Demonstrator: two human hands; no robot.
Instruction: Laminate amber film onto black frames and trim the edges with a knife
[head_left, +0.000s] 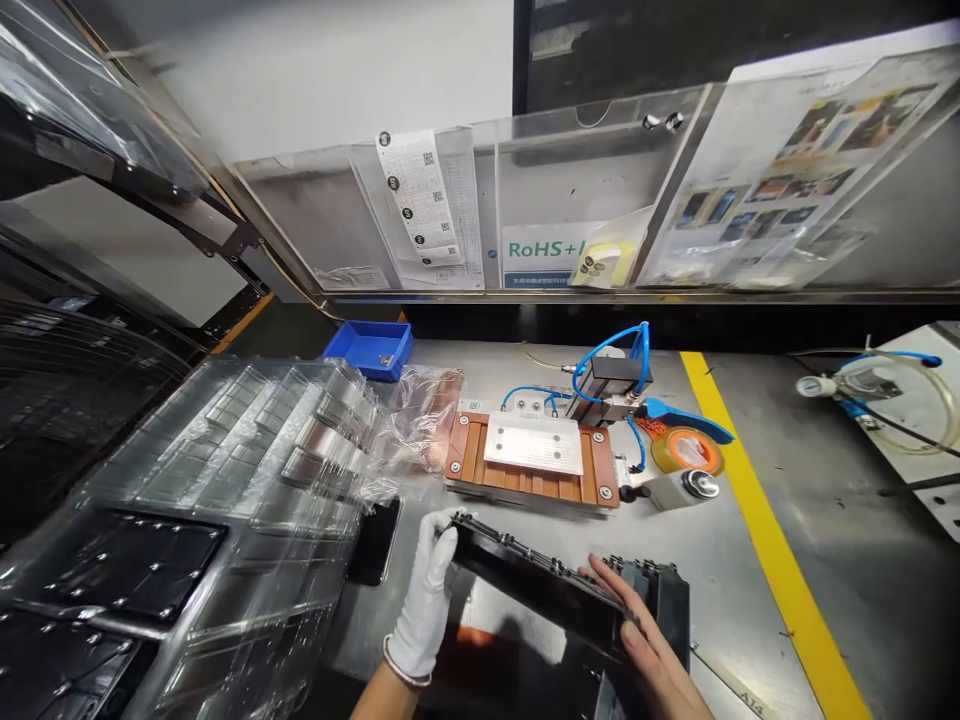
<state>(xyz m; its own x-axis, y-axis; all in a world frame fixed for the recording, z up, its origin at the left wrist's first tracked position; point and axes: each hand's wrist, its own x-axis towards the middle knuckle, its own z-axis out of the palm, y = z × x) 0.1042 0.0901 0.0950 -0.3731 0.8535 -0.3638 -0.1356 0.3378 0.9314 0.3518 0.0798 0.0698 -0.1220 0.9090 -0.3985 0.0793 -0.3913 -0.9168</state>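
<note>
A long black plastic part (536, 590) is held tilted above the metal table, its left end higher in view. My left hand (429, 590), in a white glove, grips the left end. At the right end, my bare right hand (645, 635) has its thumb on the near face and its fingers on the far edge. Behind the right hand lie more black parts (673, 605). Beyond the held part stands an orange-brown fixture (532, 455) with a silver plate on top. A phone (375, 540) lies left of my gloved hand.
Stacked clear trays (247, 440) fill the left, with black parts (135, 565) in the nearest ones. A blue bin (369, 350) sits at the back. Right of the fixture are a tape roll (688, 450), a bottle (675, 490) and yellow floor-style tape (772, 540) across the table.
</note>
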